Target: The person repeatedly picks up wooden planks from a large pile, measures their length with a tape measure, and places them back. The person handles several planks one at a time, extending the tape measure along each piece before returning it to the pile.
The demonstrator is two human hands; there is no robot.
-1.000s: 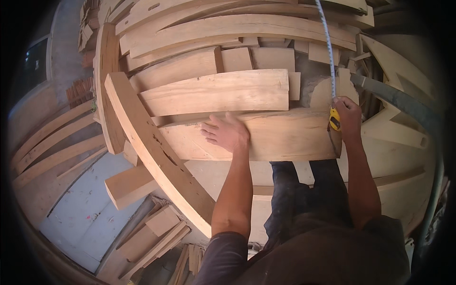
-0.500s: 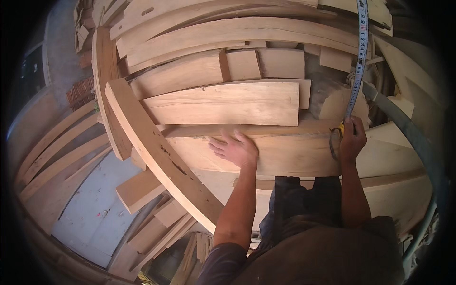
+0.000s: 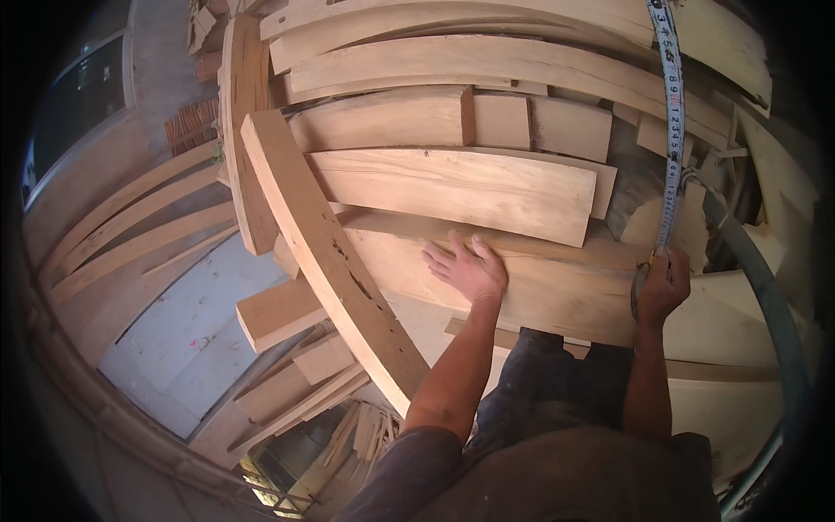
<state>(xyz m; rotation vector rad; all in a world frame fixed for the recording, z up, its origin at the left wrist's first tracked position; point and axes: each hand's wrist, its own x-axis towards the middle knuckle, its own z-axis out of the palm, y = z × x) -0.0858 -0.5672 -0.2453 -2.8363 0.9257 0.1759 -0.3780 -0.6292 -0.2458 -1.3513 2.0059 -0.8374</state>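
My left hand (image 3: 472, 268) lies with spread fingers on a thick, pale wooden board (image 3: 557, 291) just in front of my body. At the board's right end, my right hand (image 3: 668, 280) is closed round a tape measure, its case mostly hidden by my fingers. The tape's pale blade (image 3: 674, 122) stretches out of the hand toward the far edge of the view. Just beyond the board rests a shorter plank (image 3: 461, 187) with a curved upper edge and visible grain.
A long beam (image 3: 322, 252) with dark flaws slants across at the left, near my left forearm. Several curved planks (image 3: 504, 65) are stacked farther off. A dark hose (image 3: 765, 287) curves down the right side. Thin wood strips (image 3: 361, 435) lie low on the left.
The whole view has turned and shifted, so the wood appears farther right and tilted. My left hand still lies on the board, and my right hand still grips the tape measure.
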